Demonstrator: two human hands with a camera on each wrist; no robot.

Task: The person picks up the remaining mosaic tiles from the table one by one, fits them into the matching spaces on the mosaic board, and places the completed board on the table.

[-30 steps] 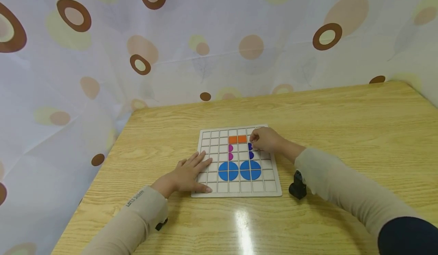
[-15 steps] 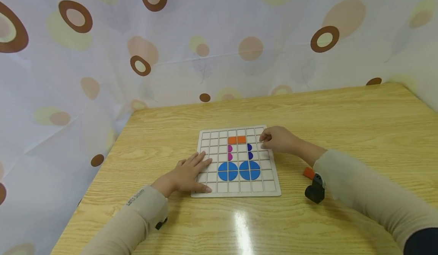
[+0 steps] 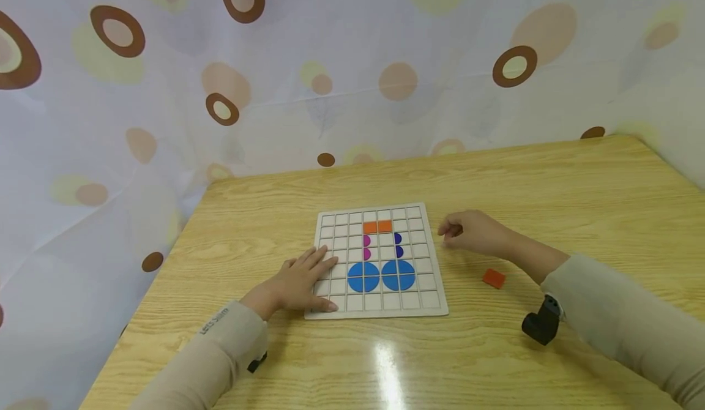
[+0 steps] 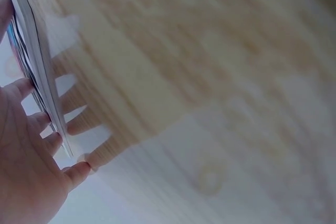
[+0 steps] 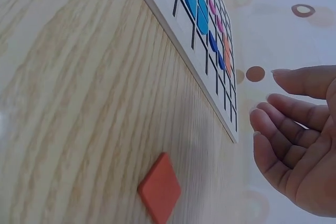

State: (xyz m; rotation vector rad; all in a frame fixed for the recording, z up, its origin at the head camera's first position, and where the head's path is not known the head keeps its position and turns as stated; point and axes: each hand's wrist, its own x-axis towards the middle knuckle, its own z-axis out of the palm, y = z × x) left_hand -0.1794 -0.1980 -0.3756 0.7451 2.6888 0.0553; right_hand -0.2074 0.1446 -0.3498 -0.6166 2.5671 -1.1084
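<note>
A white square board with a dark grid lies on the table. My left hand rests flat at its left edge, fingers spread over the cells. On the grid are two orange squares, pink half-circles, dark blue half-circles and two light blue circles made of quarter pieces. Just right of the board hovers my right hand, its fingers loosely bent. The right wrist view shows a gap between thumb and fingers, with nothing held. Below that hand lies a red-orange tile.
The wooden table extends well to the right of the board. Behind and to the left hangs a white curtain with brown and yellow dots. A black wrist camera hangs under the right sleeve.
My right hand has moved right, from over the dark blue half-circles to beyond the board's edge. The red-orange tile has come into view from behind the right arm. My left hand stays put.
</note>
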